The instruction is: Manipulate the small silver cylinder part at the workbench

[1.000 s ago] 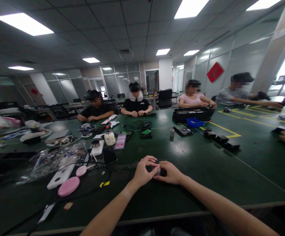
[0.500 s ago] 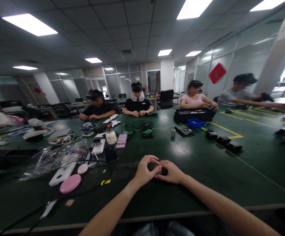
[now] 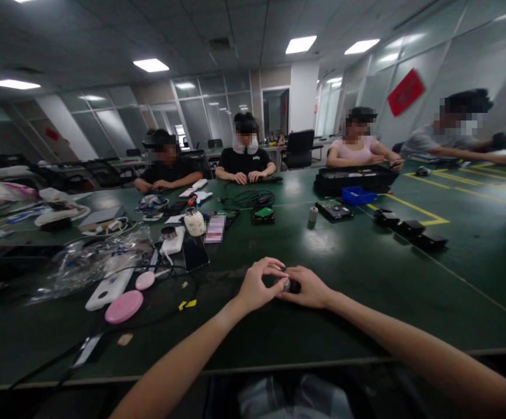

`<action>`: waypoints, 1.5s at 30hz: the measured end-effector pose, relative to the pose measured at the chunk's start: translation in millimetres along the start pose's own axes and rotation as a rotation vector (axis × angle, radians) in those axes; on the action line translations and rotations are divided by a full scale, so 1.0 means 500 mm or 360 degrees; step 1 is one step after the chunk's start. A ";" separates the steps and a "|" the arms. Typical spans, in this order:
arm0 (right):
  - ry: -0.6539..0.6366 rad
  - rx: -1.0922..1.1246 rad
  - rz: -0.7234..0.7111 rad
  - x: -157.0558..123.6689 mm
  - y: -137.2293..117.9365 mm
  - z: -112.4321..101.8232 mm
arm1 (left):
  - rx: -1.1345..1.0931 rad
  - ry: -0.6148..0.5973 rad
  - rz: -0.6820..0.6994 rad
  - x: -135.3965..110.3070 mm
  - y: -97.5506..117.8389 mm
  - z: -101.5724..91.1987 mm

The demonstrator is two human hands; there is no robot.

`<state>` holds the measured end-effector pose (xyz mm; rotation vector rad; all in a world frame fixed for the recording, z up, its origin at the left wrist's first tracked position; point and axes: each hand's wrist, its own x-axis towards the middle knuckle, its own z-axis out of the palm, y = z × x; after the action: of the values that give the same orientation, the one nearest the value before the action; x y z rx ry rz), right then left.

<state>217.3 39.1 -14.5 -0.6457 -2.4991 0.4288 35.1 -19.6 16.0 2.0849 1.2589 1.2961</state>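
My left hand [image 3: 258, 287] and my right hand [image 3: 307, 287] meet over the green table [image 3: 366, 291] near its front edge. Between their fingertips sits a small dark object with a shiny metal part [image 3: 288, 284]. The left hand's fingers pinch it from the left. My right hand's fingers curl round its right side. What the small object is cannot be made out.
Left of my hands lie a pink disc [image 3: 124, 306], a white device [image 3: 108, 289], black cables, plastic bags [image 3: 91, 265] and a phone [image 3: 194, 251]. Black boxes [image 3: 410, 228], a blue tray [image 3: 356, 195] and a circuit board [image 3: 262, 214] lie farther back. Several people sit around the table.
The view has tilted down a little, so the hands sit higher in the frame. Both hands keep the same grip on the small object.
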 end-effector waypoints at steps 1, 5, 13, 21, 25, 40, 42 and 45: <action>-0.0021 0.0012 0.0007 0.004 0.003 0.000 | -0.0008 -0.0008 -0.0024 0.002 -0.004 -0.001; -0.0073 0.0047 0.0010 0.026 0.010 -0.006 | -0.0017 -0.0009 -0.0101 0.017 -0.021 -0.010; -0.0019 0.0112 0.0075 0.039 0.008 -0.008 | 0.0042 0.0030 -0.0186 0.032 -0.024 -0.023; -0.0048 0.0201 0.0212 0.035 -0.005 -0.010 | -0.0052 0.0011 -0.0239 0.022 -0.005 -0.013; -0.0065 0.0248 0.0210 0.044 -0.003 -0.010 | -0.0061 0.0013 -0.0303 0.027 -0.006 -0.013; -0.0120 0.0267 0.0352 0.045 -0.010 -0.014 | -0.0089 0.0040 -0.0397 0.045 -0.018 -0.017; -0.0126 0.0250 0.0369 0.044 -0.006 -0.013 | -0.0077 0.0044 -0.0377 0.044 -0.026 -0.015; -0.0160 0.0242 0.0370 0.044 0.001 -0.008 | 0.0000 0.0045 -0.0271 0.041 -0.041 -0.012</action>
<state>203.1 52.0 -2.4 -0.8757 -2.4621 0.7464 23.5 7.5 15.2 1.9190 1.4143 1.2532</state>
